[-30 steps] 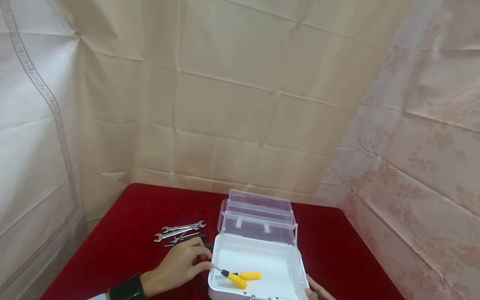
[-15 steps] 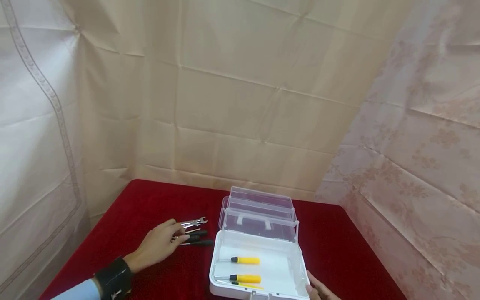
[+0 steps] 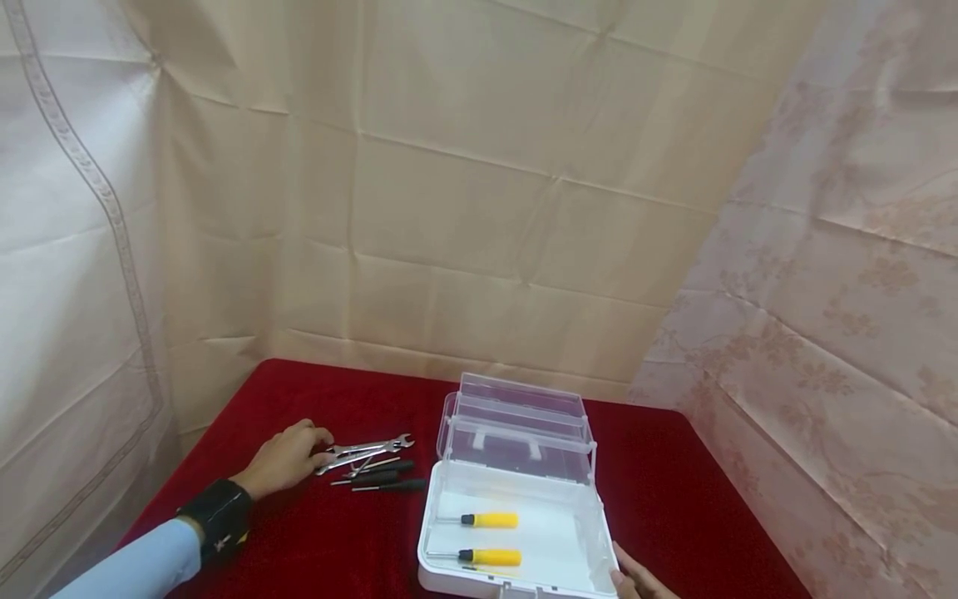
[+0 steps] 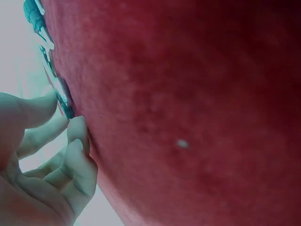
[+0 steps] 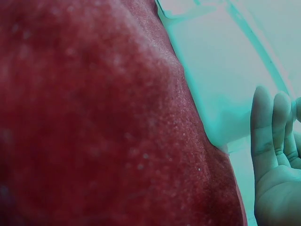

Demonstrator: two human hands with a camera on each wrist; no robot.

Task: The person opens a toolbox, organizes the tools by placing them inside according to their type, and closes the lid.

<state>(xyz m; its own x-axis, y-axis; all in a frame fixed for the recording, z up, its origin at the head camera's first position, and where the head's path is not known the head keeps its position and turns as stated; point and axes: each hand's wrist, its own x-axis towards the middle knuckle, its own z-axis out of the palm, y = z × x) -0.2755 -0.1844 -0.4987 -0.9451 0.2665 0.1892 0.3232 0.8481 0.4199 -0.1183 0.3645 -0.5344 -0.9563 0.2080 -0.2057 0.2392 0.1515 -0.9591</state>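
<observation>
In the head view, my left hand (image 3: pixel 288 456) is at the left end of two crossed open-end wrenches (image 3: pixel 367 450) on the red table. The left wrist view shows thumb and curled fingers (image 4: pixel 80 136) either side of a wrench end (image 4: pixel 64 101), pinching it. My right hand (image 3: pixel 639 574) rests against the right side of a white toolbox (image 3: pixel 608 541); its fingers (image 5: pixel 261 122) look straight along the outer wall in the right wrist view. Inside the box lie two yellow-handled screwdrivers (image 3: pixel 494 557) and a thin yellow tool (image 3: pixel 490 572).
Several black-handled screwdrivers (image 3: pixel 392 478) lie just right of and in front of the wrenches, near the box's left wall. The clear lid (image 3: pixel 516 424) stands open behind the box. Cloth curtains (image 3: pixel 464 208) enclose the table's back and sides.
My left hand has let go of a yellow-handled screwdriver inside the box, then moved left over the tools to the wrenches' left end. My right hand stays at the box.
</observation>
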